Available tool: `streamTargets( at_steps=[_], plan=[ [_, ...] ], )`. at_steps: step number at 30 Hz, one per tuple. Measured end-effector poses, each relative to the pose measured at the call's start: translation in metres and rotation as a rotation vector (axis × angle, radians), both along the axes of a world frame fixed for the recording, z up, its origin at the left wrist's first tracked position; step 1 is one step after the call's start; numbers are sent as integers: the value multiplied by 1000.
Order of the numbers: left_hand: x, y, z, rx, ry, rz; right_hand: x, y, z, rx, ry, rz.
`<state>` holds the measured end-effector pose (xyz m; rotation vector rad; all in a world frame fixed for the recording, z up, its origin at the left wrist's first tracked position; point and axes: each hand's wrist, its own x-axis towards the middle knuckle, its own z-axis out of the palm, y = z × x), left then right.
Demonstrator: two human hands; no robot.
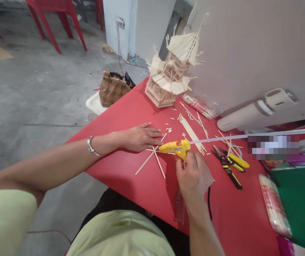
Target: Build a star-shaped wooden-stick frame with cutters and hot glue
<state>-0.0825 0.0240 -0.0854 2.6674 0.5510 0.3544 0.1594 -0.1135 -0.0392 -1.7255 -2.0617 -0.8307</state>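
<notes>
I see crossed sticks point(159, 161) four o'clock from the flat left hand point(138, 138), the right hand point(195, 174) gripping a glue gun point(177, 148), packets point(271, 199) holding more sticks point(282, 224).

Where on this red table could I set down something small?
Bare tabletop shows between the left hand and the stick model, and between the pliers and nearer stick packet. It's crowded around the glue gun, with crossed sticks by its nozzle.

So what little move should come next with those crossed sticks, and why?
Probably a small squeeze of glue where the sticks cross: the right hand holds the glue gun with its nozzle close to the crossing, while the left hand lies flat there, perhaps steadying them.
</notes>
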Motion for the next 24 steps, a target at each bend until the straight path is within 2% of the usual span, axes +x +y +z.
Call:
streamTargets(
  at_steps=[12, 24],
  plan=[
    [-1, 0, -1, -2, -1, -12, -1, 2, -1, -31, 29, 5],
    [0, 0, -1, -7, -25, -6, -5, 6, 0, 7, -6, 14]
  ],
)
